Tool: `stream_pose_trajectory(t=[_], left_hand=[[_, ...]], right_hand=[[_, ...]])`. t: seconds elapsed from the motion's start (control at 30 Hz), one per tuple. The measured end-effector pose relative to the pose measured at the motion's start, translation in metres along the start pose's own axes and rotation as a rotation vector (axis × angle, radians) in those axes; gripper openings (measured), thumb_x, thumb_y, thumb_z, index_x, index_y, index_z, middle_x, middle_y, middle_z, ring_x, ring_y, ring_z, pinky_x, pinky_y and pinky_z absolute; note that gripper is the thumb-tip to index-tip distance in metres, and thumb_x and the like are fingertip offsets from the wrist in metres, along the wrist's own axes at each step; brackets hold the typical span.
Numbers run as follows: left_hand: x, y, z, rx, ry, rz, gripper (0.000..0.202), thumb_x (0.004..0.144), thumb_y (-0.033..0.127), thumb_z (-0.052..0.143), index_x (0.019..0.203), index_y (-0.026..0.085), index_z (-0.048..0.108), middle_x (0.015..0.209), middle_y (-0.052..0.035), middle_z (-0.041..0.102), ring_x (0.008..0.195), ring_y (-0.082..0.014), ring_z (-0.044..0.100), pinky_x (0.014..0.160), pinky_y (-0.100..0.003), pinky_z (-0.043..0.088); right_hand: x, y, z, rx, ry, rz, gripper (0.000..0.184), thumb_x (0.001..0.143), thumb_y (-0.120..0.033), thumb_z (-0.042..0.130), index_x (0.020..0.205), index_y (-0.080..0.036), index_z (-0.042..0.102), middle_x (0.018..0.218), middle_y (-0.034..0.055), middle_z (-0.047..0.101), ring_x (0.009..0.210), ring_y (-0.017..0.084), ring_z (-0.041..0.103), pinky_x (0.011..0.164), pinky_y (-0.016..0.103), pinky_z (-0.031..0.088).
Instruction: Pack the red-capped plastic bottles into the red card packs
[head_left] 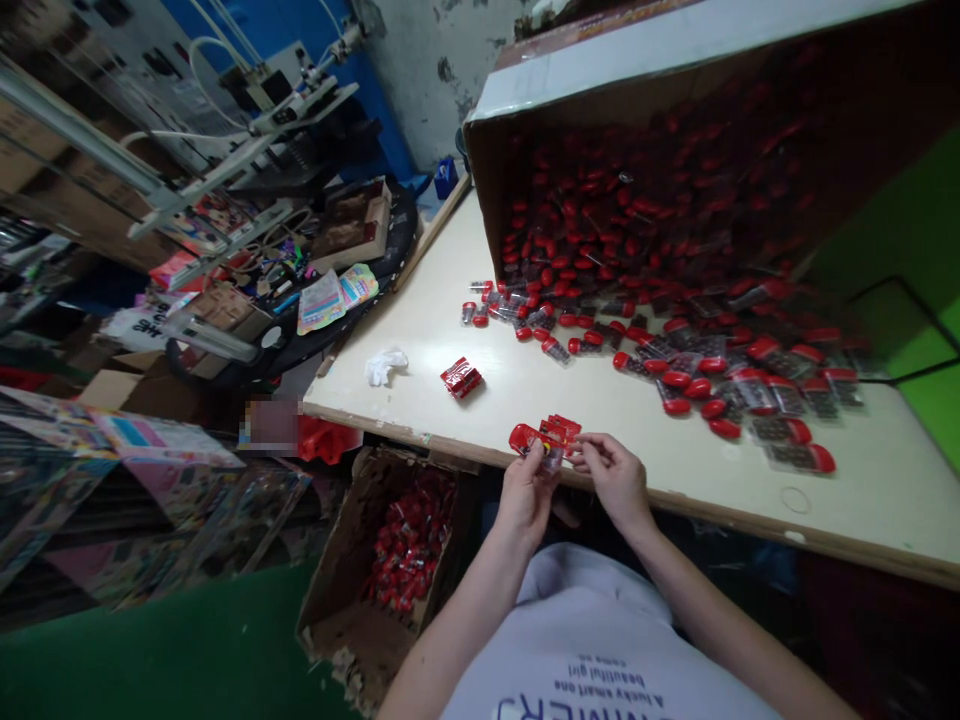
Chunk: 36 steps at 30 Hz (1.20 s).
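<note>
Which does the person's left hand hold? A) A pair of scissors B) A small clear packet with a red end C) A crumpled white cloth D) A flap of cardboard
B: the left hand pinches a small clear packet with a red end just above the table edge.

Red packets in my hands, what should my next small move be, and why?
Probably lower the red-capped packets held in your left hand and right hand into the cardboard box below the table edge. It already holds a heap of similar red packets and sits close under your hands, so it looks like their likeliest place.
</note>
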<state>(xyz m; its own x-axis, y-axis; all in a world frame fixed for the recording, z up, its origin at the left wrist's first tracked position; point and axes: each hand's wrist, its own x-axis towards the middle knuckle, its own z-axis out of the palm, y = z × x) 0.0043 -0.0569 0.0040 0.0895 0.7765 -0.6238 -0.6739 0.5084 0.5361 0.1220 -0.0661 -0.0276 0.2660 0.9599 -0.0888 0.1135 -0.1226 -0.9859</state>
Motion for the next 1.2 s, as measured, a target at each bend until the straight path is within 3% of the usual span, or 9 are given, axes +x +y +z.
stream_pose_trajectory(t=[0.07,0.2,0.33,0.47,0.7,0.83,0.93,1.07,1.2], left_hand=[[0.000,0.004,-0.001,0.067,-0.005,0.025,0.027,0.064,0.033,0.073,0.079,0.012,0.065,0.083,-0.0072,0.067,0.073,-0.0132,0.060,0.070,-0.024,0.042],[-0.003,0.009,-0.003,0.227,-0.071,-0.012,0.032,0.061,0.035,0.074,0.082,0.011,0.067,0.079,-0.0080,0.067,0.068,-0.0136,0.060,0.068,-0.027,0.042],[-0.004,0.007,-0.005,0.306,-0.103,-0.044,0.033,0.058,0.036,0.076,0.076,0.010,0.066,0.069,-0.0061,0.063,0.061,-0.0123,0.057,0.066,-0.028,0.043],[-0.002,0.005,-0.007,0.314,-0.091,-0.054,0.033,0.057,0.036,0.076,0.073,0.010,0.064,0.064,-0.0037,0.060,0.057,-0.0104,0.054,0.065,-0.028,0.044],[-0.001,0.003,-0.007,0.336,-0.112,-0.094,0.035,0.057,0.037,0.076,0.075,0.009,0.063,0.065,-0.0039,0.060,0.058,-0.0111,0.056,0.064,-0.029,0.046],[0.002,0.009,-0.006,0.275,-0.163,-0.128,0.042,0.060,0.038,0.074,0.090,0.009,0.064,0.076,-0.0083,0.065,0.067,-0.0146,0.060,0.066,-0.029,0.048],[0.005,0.016,-0.006,0.210,-0.167,-0.146,0.041,0.065,0.036,0.071,0.096,0.010,0.064,0.083,-0.0096,0.066,0.072,-0.0155,0.061,0.070,-0.030,0.049],[0.007,0.020,-0.005,0.167,-0.176,-0.166,0.034,0.068,0.032,0.069,0.093,0.009,0.064,0.083,-0.0101,0.067,0.072,-0.0161,0.062,0.068,-0.028,0.049],[0.004,0.019,-0.004,0.173,-0.173,-0.191,0.033,0.069,0.031,0.068,0.093,0.009,0.064,0.083,-0.0106,0.067,0.072,-0.0159,0.062,0.068,-0.028,0.050]], right_hand=[[0.006,-0.002,-0.004,0.038,-0.033,-0.032,0.024,0.083,-0.035,0.050,0.098,-0.020,0.061,0.091,0.0060,0.068,0.080,0.021,0.065,0.074,0.035,0.053],[0.022,-0.020,-0.007,-0.077,-0.217,-0.289,0.026,0.084,-0.027,0.046,0.105,-0.025,0.062,0.108,0.0048,0.063,0.102,0.021,0.057,0.090,0.036,0.044],[0.037,-0.031,-0.003,-0.114,-0.425,-0.408,0.031,0.083,-0.018,0.042,0.102,-0.024,0.065,0.107,0.0043,0.062,0.102,0.019,0.056,0.091,0.035,0.043],[0.040,-0.027,-0.001,-0.118,-0.453,-0.427,0.032,0.081,-0.014,0.040,0.097,-0.023,0.066,0.102,0.0040,0.064,0.099,0.019,0.057,0.092,0.037,0.042],[0.036,-0.015,-0.006,-0.085,-0.467,-0.346,0.028,0.083,-0.018,0.041,0.095,-0.022,0.066,0.102,0.0046,0.065,0.099,0.021,0.057,0.091,0.038,0.042],[0.028,-0.013,-0.011,0.056,-0.421,-0.164,0.031,0.086,-0.025,0.043,0.114,-0.023,0.057,0.114,0.0051,0.060,0.105,0.021,0.055,0.093,0.039,0.042],[0.015,-0.011,-0.016,0.116,-0.452,-0.087,0.040,0.083,-0.031,0.053,0.122,-0.025,0.048,0.118,0.0064,0.057,0.105,0.022,0.056,0.087,0.037,0.048],[0.004,-0.004,-0.019,0.066,-0.501,-0.073,0.054,0.074,-0.030,0.066,0.123,-0.027,0.046,0.120,0.0057,0.056,0.103,0.022,0.057,0.089,0.038,0.048],[0.008,0.006,-0.016,0.030,-0.447,-0.112,0.048,0.073,-0.029,0.067,0.119,-0.028,0.051,0.116,0.0036,0.058,0.097,0.020,0.060,0.089,0.038,0.048]])
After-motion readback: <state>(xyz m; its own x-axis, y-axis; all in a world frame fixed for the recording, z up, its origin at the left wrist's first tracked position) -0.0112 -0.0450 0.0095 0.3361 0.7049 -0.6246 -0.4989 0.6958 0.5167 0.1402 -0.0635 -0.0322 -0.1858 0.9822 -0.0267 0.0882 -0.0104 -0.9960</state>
